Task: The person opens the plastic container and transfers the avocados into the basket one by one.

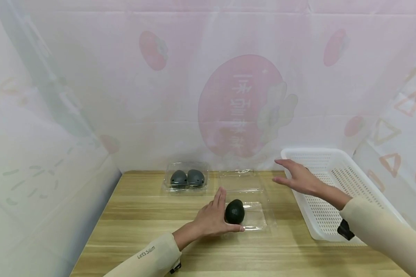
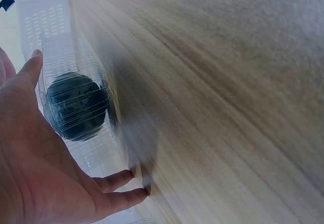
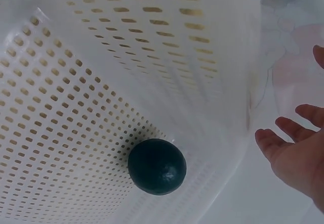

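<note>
A dark green avocado (image 1: 234, 212) sits in the left part of a clear plastic clamshell box (image 1: 256, 216), whose lid (image 1: 240, 181) lies folded back toward the wall. Along the left side of this box, my left hand (image 1: 211, 217) rests with thumb and fingers spread and straight; the left wrist view shows the avocado (image 2: 76, 106) through the clear plastic wall. My right hand (image 1: 299, 179) hovers over the left rim of a white perforated basket (image 1: 306, 227), fingers apart and holding nothing. In the right wrist view, another dark avocado (image 3: 157, 166) lies in the basket's corner.
A closed clear box (image 1: 187, 163) with two dark avocados (image 1: 195, 178) stands at the back left of the wooden table (image 1: 142, 215). Behind the table hangs a pale printed cloth (image 1: 173, 96), with more cloth at both sides.
</note>
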A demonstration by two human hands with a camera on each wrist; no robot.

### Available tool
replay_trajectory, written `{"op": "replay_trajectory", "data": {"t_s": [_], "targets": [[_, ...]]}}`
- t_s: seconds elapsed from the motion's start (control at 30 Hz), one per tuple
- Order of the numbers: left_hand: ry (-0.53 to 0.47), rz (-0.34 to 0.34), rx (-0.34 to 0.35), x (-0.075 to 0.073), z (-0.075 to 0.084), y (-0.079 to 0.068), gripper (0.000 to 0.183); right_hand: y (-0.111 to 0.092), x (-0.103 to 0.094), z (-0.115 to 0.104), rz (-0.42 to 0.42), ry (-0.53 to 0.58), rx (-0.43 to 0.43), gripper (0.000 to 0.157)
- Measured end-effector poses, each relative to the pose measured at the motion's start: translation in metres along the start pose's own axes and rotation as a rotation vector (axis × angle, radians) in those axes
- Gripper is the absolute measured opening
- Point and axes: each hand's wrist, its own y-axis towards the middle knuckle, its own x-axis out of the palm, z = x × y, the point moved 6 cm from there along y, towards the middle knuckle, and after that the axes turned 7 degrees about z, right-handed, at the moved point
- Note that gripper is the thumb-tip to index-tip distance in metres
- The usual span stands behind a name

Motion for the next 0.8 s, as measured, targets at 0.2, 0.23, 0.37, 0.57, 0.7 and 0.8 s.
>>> {"op": "replay_trajectory", "data": {"t_s": [0.2,0.23,0.37,0.57,0.7,0.8], "targets": [[-0.001,0.001,0.002,-0.001,0.000,-0.001,0.138,-0.001,0.003,-0.012,-0.001,-0.014,-0.035,0.073],[-0.001,-0.001,0.002,-0.001,0.001,-0.001,0.138,-0.001,0.004,-0.013,-0.004,-0.011,-0.035,0.073],[0.000,-0.002,0.006,-0.001,0.000,-0.001,0.138,-0.002,0.009,-0.019,-0.020,0.001,-0.033,0.074],[-0.004,-0.006,0.004,-0.003,0.001,-0.002,0.139,-0.005,0.016,-0.034,-0.031,0.011,-0.046,0.074],[-0.004,-0.011,0.001,-0.002,0.002,-0.002,0.139,-0.007,0.021,-0.042,-0.043,0.007,-0.055,0.074],[-0.003,-0.017,-0.001,-0.002,0.002,-0.002,0.139,-0.007,0.024,-0.048,-0.045,0.004,-0.068,0.073]]}}
